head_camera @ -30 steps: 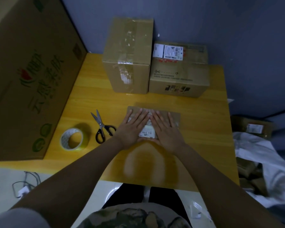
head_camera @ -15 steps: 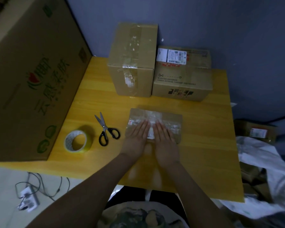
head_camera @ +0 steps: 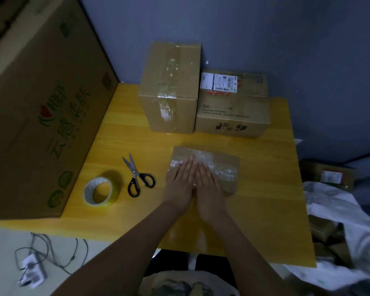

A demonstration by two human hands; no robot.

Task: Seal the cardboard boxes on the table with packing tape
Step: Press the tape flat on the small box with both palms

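Yellow table [head_camera: 265,167] holds a flat box [head_camera: 222,155]; left hand [head_camera: 181,182] and right hand [head_camera: 209,185] press its tape [head_camera: 220,169], fingers straight. Firm outward strokes should bed it.

Green characters "相印" and "云感柔肤" stand on the big brown cardboard carton [head_camera: 30,92] at the left edge of the desk [head_camera: 265,189]. The white barcode label [head_camera: 219,82] on the far brown box [head_camera: 233,116] is illegible.

Low taped box [head_camera: 225,165] lies before tall box [head_camera: 169,113], labelled box [head_camera: 233,116]; tape roll [head_camera: 86,192] left.
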